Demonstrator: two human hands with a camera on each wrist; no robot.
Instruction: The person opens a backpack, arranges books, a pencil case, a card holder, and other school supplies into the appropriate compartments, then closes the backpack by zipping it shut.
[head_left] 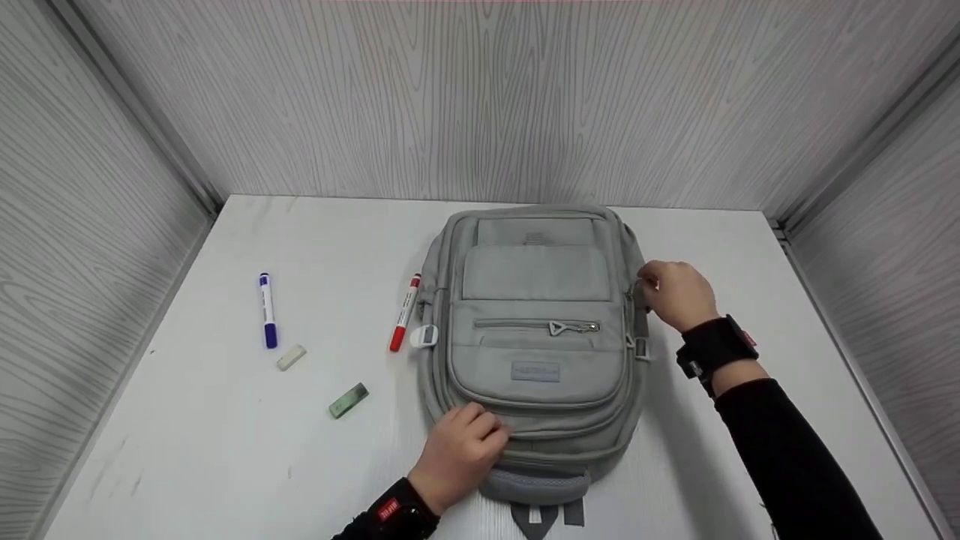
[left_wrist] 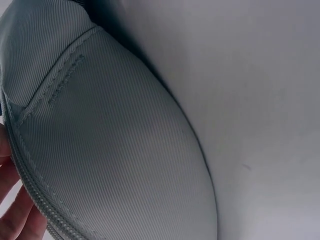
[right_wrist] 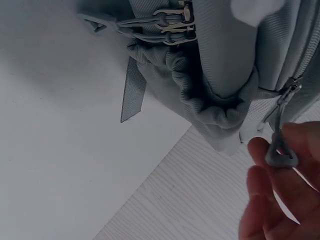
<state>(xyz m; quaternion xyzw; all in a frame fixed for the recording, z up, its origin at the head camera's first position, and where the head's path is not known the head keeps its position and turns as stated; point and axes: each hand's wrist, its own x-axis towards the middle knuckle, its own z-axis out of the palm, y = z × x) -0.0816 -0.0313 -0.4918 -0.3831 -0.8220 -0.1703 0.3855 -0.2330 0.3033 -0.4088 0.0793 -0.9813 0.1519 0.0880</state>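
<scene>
A grey backpack (head_left: 536, 274) lies flat on the white table, its front pocket facing up. At its right side my right hand (head_left: 679, 295) pinches a triangular zipper pull (right_wrist: 281, 156) between thumb and fingers. The cord of that pull runs to a metal slider (right_wrist: 291, 89) on the bag's zipper. My left hand (head_left: 461, 454) grips the bag's lower left edge with curled fingers. In the left wrist view, fingertips (left_wrist: 17, 215) show beside the zipper edge, and the grey side panel (left_wrist: 120, 145) fills much of the picture.
Left of the bag lie a red marker (head_left: 405, 313), a blue marker (head_left: 268, 311), a small whitish block (head_left: 291, 357) and a green block (head_left: 349, 400). A round white tag (head_left: 424, 336) hangs at the bag's left side. Panelled walls (head_left: 480, 97) enclose the table.
</scene>
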